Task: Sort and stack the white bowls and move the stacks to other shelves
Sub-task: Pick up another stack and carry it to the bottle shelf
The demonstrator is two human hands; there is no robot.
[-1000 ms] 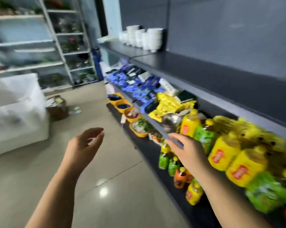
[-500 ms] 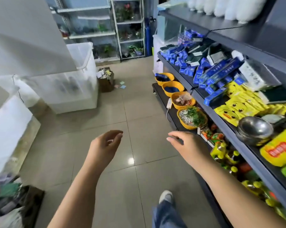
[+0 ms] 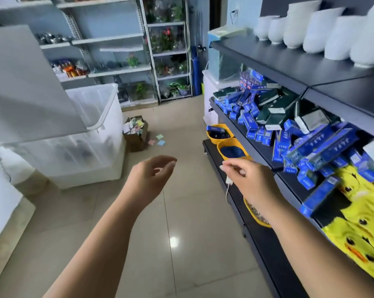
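Two hands are hovering over the tiled floor (image 3: 95, 233), each holding nothing: left hand (image 3: 151, 177) at 7 o'clock, fingers loosely curled; right hand (image 3: 249, 179) at 4 o'clock, fingers relaxed. White bowls (image 3: 315, 33) are sitting in stacks on the top shelf (image 3: 278, 61) at 2 o'clock, well apart from both.

the view has moved along the aisle, so the white bowls (image 3: 315, 33) on the top shelf (image 3: 268, 59) now loom larger at upper right. the oil bottles, steel bowl and shoe have left the frame. the right hand (image 3: 250, 181) has come off the shelf edge; the left hand (image 3: 149, 179) has curled more.
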